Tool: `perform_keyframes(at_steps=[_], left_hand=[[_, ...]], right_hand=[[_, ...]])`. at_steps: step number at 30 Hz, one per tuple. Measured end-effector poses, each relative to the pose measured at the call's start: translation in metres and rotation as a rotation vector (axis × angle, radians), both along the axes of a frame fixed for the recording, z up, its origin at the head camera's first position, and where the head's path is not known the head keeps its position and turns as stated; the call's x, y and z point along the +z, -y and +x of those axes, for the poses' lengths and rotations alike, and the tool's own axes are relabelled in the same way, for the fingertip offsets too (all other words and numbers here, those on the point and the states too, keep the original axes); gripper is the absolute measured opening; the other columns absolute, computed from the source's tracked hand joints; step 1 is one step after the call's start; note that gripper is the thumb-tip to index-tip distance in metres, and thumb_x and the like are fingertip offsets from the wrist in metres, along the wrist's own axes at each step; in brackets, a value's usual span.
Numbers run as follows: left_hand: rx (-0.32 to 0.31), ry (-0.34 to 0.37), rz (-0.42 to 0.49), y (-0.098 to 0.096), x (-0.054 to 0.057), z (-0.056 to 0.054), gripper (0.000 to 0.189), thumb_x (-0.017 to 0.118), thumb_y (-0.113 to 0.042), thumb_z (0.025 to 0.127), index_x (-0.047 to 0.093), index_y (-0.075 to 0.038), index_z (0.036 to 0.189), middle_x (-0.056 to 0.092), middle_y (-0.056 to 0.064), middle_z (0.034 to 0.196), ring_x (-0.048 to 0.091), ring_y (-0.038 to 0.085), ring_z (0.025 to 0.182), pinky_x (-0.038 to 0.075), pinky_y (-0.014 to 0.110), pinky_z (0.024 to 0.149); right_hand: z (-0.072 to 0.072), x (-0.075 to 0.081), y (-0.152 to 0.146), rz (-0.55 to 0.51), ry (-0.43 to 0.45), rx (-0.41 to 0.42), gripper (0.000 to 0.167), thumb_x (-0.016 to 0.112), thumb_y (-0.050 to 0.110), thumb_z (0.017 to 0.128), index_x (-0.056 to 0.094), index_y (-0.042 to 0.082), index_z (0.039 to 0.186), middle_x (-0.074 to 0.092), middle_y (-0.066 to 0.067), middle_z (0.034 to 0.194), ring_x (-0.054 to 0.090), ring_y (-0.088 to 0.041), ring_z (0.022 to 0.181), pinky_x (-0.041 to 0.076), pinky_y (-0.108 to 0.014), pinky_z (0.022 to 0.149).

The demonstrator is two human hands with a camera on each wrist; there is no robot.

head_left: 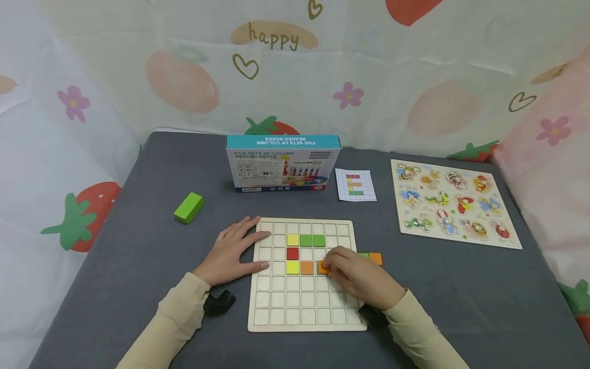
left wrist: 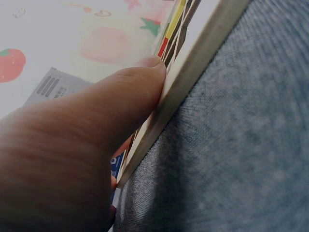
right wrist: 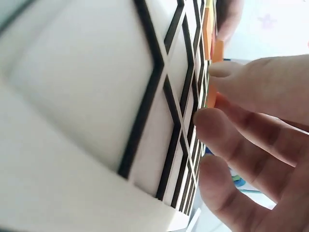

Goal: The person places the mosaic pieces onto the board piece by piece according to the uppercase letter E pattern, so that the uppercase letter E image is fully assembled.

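only right wrist shows fingers (right wrist: 227, 70) pinching orange tile (right wrist: 212, 99).

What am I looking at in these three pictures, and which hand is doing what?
No machine: a person's bare hands. The wide picture comes from a head camera; the two close-ups come from wrist cameras. The left hand lies flat, fingers against the wooden grid board. The right hand pinches an orange tile over the board. On the grey table also lie a green block, a blue box, a pattern card and an insect puzzle.
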State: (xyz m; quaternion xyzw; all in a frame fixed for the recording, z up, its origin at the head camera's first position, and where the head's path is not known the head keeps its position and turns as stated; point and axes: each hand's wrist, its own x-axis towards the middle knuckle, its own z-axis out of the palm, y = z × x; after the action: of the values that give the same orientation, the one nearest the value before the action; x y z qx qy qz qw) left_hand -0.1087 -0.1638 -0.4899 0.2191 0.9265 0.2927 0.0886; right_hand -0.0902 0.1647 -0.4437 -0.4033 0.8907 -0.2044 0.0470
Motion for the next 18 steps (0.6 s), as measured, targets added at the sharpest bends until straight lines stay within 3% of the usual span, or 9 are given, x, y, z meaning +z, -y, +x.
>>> perform_keyframes(at_steps=[18], left_hand=[[0.003,0.001,0.012,0.0009,-0.0005,-0.0001,0.072,0.06,-0.062,0.085,0.042,-0.029,0.146,0.017,0.0,0.16,0.01,0.026,0.148,0.012,0.057,0.112]], right_hand=[[-0.005,0.0001,0.0094,0.063,-0.038,0.011,0.019,0.07,0.011,0.088,0.066,0.014,0.106,0.063,0.006,0.108,0.06,-0.009,0.1,0.053,-0.024,0.085]])
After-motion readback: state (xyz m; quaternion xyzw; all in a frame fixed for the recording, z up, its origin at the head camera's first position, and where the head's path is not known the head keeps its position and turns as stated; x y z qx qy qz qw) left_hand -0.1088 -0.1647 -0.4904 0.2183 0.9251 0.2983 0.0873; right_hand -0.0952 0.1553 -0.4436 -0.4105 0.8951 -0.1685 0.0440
